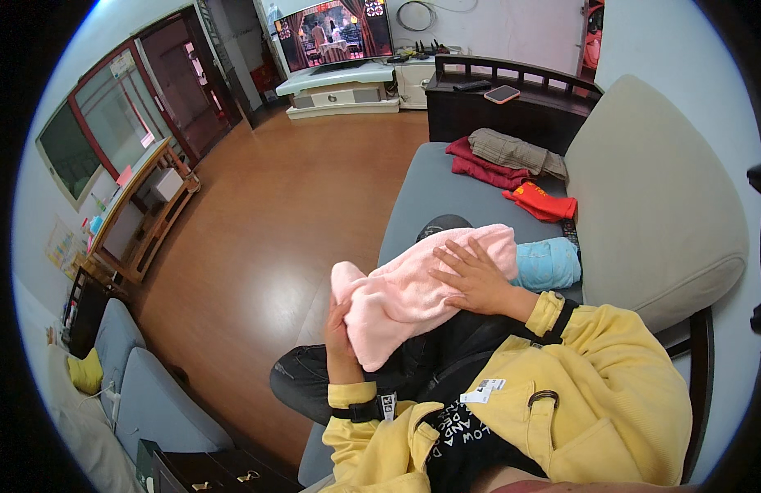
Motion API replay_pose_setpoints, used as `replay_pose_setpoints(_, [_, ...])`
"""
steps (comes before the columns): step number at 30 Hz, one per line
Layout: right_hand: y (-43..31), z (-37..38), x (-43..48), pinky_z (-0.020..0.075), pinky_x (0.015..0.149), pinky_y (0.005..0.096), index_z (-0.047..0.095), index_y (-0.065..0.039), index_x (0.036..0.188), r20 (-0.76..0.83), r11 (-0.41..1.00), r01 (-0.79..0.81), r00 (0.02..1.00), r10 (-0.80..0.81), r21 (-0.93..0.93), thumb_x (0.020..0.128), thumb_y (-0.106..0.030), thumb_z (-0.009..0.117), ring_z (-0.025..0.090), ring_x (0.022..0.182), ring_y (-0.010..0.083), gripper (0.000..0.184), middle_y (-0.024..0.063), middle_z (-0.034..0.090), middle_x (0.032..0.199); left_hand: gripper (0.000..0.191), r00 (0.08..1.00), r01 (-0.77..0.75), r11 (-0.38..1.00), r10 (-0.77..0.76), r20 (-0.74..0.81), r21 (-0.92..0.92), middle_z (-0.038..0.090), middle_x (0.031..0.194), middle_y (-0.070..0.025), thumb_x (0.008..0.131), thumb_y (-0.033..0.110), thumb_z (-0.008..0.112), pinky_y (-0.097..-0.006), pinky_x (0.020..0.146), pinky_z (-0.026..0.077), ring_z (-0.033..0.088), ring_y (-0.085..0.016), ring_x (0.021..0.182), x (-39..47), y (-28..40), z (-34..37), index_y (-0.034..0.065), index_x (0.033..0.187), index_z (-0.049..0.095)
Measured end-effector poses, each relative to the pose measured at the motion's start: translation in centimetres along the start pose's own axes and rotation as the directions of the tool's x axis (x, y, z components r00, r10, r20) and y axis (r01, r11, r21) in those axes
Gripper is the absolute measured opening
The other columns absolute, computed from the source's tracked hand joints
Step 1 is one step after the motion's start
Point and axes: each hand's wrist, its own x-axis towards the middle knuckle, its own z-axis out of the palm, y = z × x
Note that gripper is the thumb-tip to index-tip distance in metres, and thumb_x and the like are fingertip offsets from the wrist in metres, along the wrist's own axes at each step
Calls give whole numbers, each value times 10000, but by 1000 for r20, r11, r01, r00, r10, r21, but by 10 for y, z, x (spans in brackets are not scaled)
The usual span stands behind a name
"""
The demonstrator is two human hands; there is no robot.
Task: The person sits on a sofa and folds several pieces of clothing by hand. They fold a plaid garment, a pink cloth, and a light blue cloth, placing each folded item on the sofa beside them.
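Observation:
A pink plush cloth (405, 283), folded into a long bundle, lies across my lap over dark jeans (306, 373). My left hand (340, 336) grips its near left end, the fingers partly hidden behind the fabric. On the bundle's right part, my right hand (473, 277) rests palm down with its fingers spread. Just beyond that hand a rolled light-blue garment (548, 264) sits on the sofa seat, touching or close to the pink cloth's end.
On the grey-blue sofa seat (417, 179) lie a red folded garment (543, 202), dark-red folded clothes (485, 165) and a plaid folded garment (513, 151). A beige back cushion (651, 203) stands at right. A phone (502, 93) rests on the dark wooden armrest (479, 117).

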Motion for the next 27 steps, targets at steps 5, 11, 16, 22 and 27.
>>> replay_pose_setpoints(5, [1,1,-2,101,1193,584,523,-225,1414,-56,1000,13,998,-13,13,854,-452,650,234,1484,323,618,108,330,1577,756,997,39,934,-58,43,354,459,1438,-176,870,3,536,-385,1097,411,513,-292,1273,32,-41,45,96,1556,232])
replay_pose_setpoints(11, [2,4,-1,139,1187,569,635,-167,1256,-24,999,-46,999,46,-19,826,-380,672,290,1460,304,482,96,381,1548,890,931,-360,303,60,360,882,278,1545,-313,849,116,631,-408,1141,319,347,-398,1421,45,-103,53,-18,1555,106])
replay_pose_setpoints(16, [1,3,-3,147,1186,569,640,-162,1194,-125,999,-15,992,20,41,810,-372,686,301,1454,309,440,92,415,1522,910,972,-234,352,75,222,906,284,1513,-358,812,95,613,-438,1151,304,338,-473,1398,48,-103,42,-37,1546,92])
replay_pose_setpoints(22, [2,5,-2,146,1185,572,621,-173,1228,-145,997,-20,989,30,68,806,-373,690,293,1461,310,472,95,401,1533,883,958,-235,147,201,203,961,379,1408,-349,826,110,622,-467,1033,430,465,-498,1256,51,-100,54,-26,1540,122])
replay_pose_setpoints(27, [12,4,-6,135,1187,573,592,-173,1302,-96,998,-40,994,45,57,795,-381,694,251,1485,316,558,114,348,1570,852,938,-308,63,186,292,949,356,1404,-325,837,125,628,-475,939,493,516,-499,1176,47,-110,63,-34,1530,159])
